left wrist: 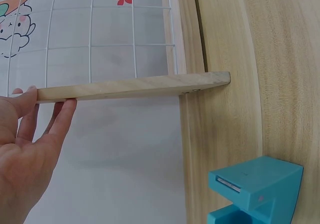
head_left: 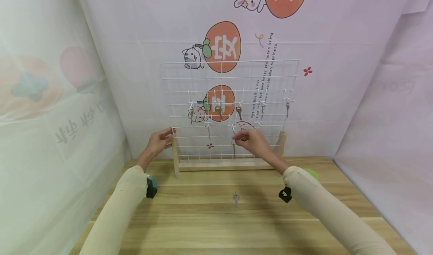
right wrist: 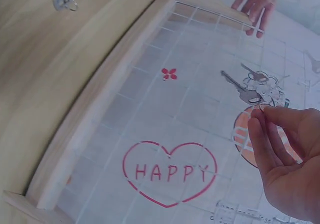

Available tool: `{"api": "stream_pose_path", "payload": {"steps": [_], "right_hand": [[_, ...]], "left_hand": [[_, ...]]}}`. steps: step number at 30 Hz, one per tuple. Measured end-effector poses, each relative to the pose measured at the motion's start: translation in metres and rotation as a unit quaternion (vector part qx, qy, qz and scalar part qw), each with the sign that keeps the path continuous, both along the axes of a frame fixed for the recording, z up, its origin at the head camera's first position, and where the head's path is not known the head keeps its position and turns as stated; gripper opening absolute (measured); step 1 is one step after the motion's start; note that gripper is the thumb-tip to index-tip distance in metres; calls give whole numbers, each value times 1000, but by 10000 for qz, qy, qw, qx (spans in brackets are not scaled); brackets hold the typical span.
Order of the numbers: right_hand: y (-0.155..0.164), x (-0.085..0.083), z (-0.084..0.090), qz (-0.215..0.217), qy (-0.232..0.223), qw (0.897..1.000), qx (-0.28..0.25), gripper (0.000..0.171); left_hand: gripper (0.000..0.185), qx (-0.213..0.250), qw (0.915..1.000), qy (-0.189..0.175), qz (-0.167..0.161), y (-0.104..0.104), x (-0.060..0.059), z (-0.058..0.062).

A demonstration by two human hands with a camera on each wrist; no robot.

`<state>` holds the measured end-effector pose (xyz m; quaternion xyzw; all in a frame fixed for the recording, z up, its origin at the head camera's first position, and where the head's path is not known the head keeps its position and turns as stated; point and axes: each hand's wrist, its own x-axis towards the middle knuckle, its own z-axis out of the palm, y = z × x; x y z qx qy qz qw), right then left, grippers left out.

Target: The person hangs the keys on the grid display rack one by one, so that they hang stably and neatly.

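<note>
A white wire grid rack [head_left: 230, 61] stands upright on the wooden table, held by a wooden base. My left hand [head_left: 158, 141] grips the rack's left wooden upright [left wrist: 135, 87] near its top, thumb on one side and fingers on the other. In front of the grid, my right hand [head_left: 252, 140] pinches the small ring of a silver key [right wrist: 245, 93] between thumb and fingertips. The key's blade hangs down from the fingers in the head view. White hooks [head_left: 233, 127] on the grid are close to this hand.
Several keys hang from the grid's hooks, among them a brass key [head_left: 219, 111] and one at far right [head_left: 288, 109]. A loose key [head_left: 236, 199] lies on the table [head_left: 189, 213]. A teal block-shaped object [left wrist: 260, 184] sits left of the rack; something green [head_left: 312, 173] shows behind the right sleeve.
</note>
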<state>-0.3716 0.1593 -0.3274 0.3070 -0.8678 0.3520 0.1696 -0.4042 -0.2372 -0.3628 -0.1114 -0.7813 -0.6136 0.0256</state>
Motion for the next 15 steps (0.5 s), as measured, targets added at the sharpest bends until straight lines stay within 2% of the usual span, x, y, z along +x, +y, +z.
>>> {"api": "stream_pose_path", "payload": {"steps": [6,9,15], "right_hand": [[0,-2,15,-305,161,9990,-270,13],[-1,-5,21,-412,95,9982,-413,14],[-1,-12,25,-534,97,9976,-424,13]], "left_hand": [[52,2,10000,-16,24,0,-2,-1],[51,-15,10000,-12,17,0,-3,-2],[51,-66,10000,20,33,-1,-4,-1]]}}
